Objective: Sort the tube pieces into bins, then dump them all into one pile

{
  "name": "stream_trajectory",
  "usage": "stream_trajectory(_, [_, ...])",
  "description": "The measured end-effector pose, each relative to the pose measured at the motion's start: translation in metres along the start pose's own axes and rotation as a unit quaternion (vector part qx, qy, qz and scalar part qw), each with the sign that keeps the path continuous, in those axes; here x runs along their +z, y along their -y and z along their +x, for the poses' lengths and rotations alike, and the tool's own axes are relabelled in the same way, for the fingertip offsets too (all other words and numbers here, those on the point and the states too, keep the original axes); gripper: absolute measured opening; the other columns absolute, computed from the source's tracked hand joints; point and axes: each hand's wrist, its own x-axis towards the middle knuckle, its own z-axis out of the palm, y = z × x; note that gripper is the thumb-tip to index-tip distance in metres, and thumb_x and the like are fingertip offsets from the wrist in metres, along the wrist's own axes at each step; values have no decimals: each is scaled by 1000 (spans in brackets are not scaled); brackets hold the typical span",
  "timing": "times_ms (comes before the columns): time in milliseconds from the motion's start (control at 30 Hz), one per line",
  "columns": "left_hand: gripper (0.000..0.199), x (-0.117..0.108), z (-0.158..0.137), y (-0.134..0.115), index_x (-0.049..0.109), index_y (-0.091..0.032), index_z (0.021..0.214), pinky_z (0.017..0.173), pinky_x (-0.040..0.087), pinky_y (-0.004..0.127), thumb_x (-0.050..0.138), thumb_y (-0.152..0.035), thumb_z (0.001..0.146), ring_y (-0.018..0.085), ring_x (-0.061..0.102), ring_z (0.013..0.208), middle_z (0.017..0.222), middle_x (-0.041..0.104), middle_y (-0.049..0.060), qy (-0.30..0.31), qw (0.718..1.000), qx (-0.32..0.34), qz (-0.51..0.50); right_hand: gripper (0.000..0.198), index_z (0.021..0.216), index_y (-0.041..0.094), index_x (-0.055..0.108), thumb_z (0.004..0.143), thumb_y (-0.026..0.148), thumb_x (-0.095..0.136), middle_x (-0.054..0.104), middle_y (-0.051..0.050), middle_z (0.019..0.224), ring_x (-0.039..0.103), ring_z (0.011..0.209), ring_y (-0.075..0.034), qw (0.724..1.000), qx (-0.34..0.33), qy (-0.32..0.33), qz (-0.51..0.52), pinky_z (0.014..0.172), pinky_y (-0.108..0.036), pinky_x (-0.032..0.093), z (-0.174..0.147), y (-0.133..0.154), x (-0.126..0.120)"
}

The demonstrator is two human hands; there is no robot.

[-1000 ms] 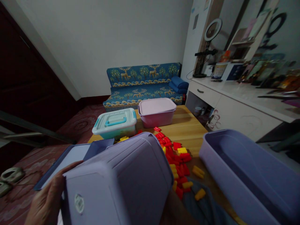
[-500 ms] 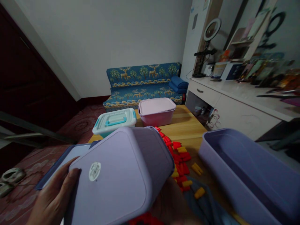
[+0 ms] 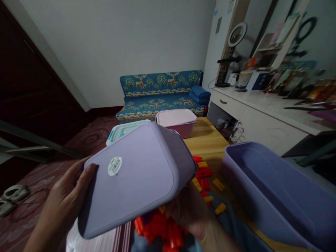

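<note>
A light purple plastic bin (image 3: 131, 175) is tipped up, its underside with a white barcode sticker (image 3: 114, 166) facing me. My left hand (image 3: 69, 189) grips its left edge, thumb on the underside. My right hand (image 3: 189, 213) is beneath the right side near the rim, palm up; its fingers are partly hidden by the bin. Below the bin lies a heap of red pieces (image 3: 160, 229) with some yellow ones. More red pieces (image 3: 203, 172) and loose yellow pieces (image 3: 220, 209) are on the table right of the bin. Its inside is hidden from me.
Another purple bin (image 3: 262, 196), uncovered, stands at right on the wooden table (image 3: 210, 140). A lidded pink box (image 3: 181, 129) and a pale box with a turquoise handle (image 3: 115, 134) stand behind. Grey-blue cloth (image 3: 233, 227) lies in front, near a striped, plastic-looking item (image 3: 91, 239).
The held bin has risen and tilted, showing the red heap beneath it. A dark-blue-edged panel at the left has gone from sight. My right hand shows more now.
</note>
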Motion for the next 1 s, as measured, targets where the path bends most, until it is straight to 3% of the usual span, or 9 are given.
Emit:
stream_trajectory(167, [69,-5,13,-18,62,-23,116,54,47,27,46,-75,73,22,63,71,90,70,3,21,1000,7,-6,35,80,19,70,90,43,47,73,-2,71,67,64,-7,974,53,25,218,59,-13,50,-9,14,9])
stream_trajectory(467, [58,2,17,-32,61,-22,117,62,44,23,45,-66,83,19,62,79,92,68,3,26,997,72,-26,13,90,17,67,83,26,61,76,-3,81,69,72,-9,956,79,72,273,59,-13,51,-10,20,-6])
stream_trajectory(667, [55,-1,12,-35,61,-22,118,63,45,24,45,-62,85,19,63,79,94,69,3,16,995,90,-36,18,97,17,64,90,26,50,73,-2,81,68,71,-10,965,70,53,246,58,-17,51,-19,22,-6])
stream_trajectory(833, [55,-10,5,-45,60,-21,121,64,45,26,43,-61,86,21,63,80,95,69,5,19,995,92,-22,26,94,21,64,92,31,41,69,-1,74,60,60,-8,986,66,-5,151,52,-15,44,-24,20,-5])
stream_trajectory(1000, [60,-15,5,-64,61,-19,122,65,47,25,51,-62,81,23,65,85,101,70,8,5,993,95,-63,23,81,20,62,88,32,43,60,0,66,48,49,-8,999,7,-33,43,44,-17,37,-24,15,-7])
